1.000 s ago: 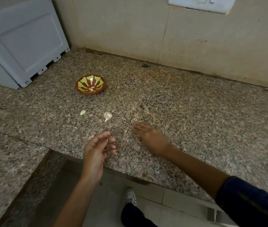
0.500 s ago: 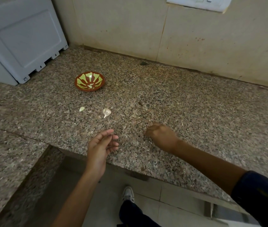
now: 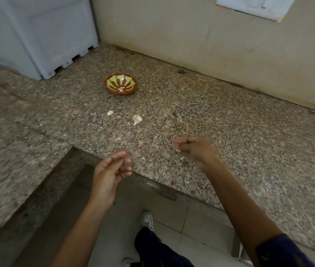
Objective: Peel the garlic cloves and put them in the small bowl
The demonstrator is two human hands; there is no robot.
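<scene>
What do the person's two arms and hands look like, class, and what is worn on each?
The left hand and its forearm are bare, with no sleeve, ring or watch visible. The right hand is bare too, but a dark navy sleeve is pushed up the right arm. No gloves on either hand.

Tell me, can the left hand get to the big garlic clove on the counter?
Probably yes. The left hand is open, holding nothing, and only bare granite counter lies between it and the garlic clove. The right hand is off to the side.
</scene>
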